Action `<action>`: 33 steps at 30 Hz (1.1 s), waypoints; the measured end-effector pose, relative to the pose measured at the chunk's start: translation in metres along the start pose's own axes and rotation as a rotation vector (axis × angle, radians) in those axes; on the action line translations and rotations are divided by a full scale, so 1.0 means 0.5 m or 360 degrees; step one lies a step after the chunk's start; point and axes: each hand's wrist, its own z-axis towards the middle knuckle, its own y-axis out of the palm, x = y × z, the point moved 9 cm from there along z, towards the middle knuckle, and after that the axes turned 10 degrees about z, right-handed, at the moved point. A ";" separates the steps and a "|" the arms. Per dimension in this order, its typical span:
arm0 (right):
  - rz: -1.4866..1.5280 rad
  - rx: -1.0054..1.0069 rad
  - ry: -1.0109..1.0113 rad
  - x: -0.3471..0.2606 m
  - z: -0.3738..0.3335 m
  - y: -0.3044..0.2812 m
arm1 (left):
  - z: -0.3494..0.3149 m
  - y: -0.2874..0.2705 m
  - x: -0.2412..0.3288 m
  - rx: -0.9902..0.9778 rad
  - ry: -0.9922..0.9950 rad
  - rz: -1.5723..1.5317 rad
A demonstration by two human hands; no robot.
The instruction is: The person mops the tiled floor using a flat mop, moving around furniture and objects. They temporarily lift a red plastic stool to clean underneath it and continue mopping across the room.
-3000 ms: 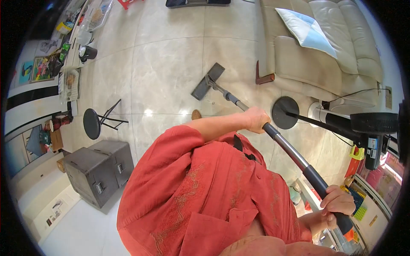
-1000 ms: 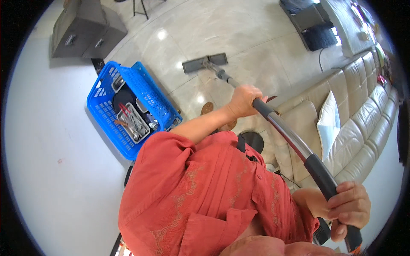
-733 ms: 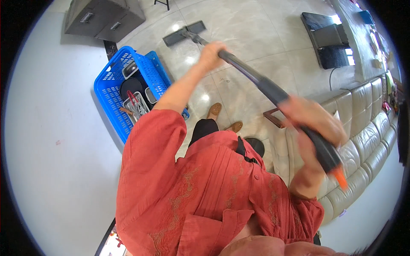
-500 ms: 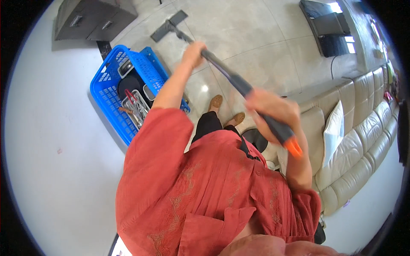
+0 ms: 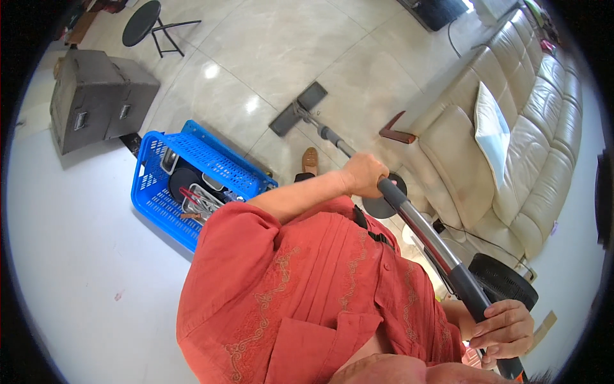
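Note:
Both my hands hold a flat mop whose long grey and silver pole (image 5: 430, 232) slants from the upper middle to the lower right. My left hand (image 5: 364, 175) is closed around the pole partway along it. Down at the dark grip near the pole's end, my right hand (image 5: 505, 328) has its fingers wrapped round; a bit of orange shows beyond them. The dark rectangular mop head (image 5: 299, 109) lies on the tiled floor, in front of my brown shoe (image 5: 310, 160).
At left a blue plastic basket (image 5: 167, 225) holds kitchenware, on a white surface (image 5: 83, 256). Beyond it stands a grey cabinet (image 5: 96, 96) and a black folding stool (image 5: 142, 24). A beige leather sofa (image 5: 448, 173) with a pale cushion (image 5: 491, 134) lines the right. A round black object (image 5: 504, 281) sits near my right hand.
The mop has been drawn back toward me and to the right. My right hand has gone down to the lower right, and my left hand has come nearer my body. The view has shifted too.

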 end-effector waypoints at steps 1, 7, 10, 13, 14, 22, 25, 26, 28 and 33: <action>-0.0014 0.0031 -0.0047 -0.010 -0.018 0.004 | 0.015 -0.018 0.005 -0.0054 0.0024 0.0079; -0.0391 0.0720 0.0207 0.107 -0.067 0.045 | 0.126 -0.065 -0.107 0.0444 0.0122 0.0299; -0.0505 0.0860 0.0278 0.243 -0.083 0.087 | 0.104 -0.005 -0.230 0.0832 -0.0080 0.0356; -0.0362 0.0774 0.0136 0.227 -0.168 0.132 | 0.069 0.083 -0.195 0.0843 -0.0257 0.0419; -0.0419 0.0791 0.0202 0.209 -0.210 0.127 | 0.053 0.119 -0.167 0.0786 -0.0323 0.0444; -0.0214 0.0558 0.0311 -0.014 -0.504 0.148 | -0.119 0.352 0.173 0.0548 -0.0301 0.0593; -0.0136 0.0485 0.0351 -0.084 -0.562 0.139 | -0.165 0.427 0.279 0.0369 -0.0290 0.0550; -0.0119 0.0409 0.0313 -0.109 -0.596 0.129 | -0.183 0.438 0.323 0.0395 -0.0179 0.0418; -0.0070 0.0390 0.0404 -0.148 -0.617 0.104 | -0.203 0.477 0.380 0.0391 -0.0027 0.0221; -0.0082 0.0370 0.0337 -0.188 -0.643 0.102 | -0.194 0.491 0.429 0.0385 0.0122 0.0034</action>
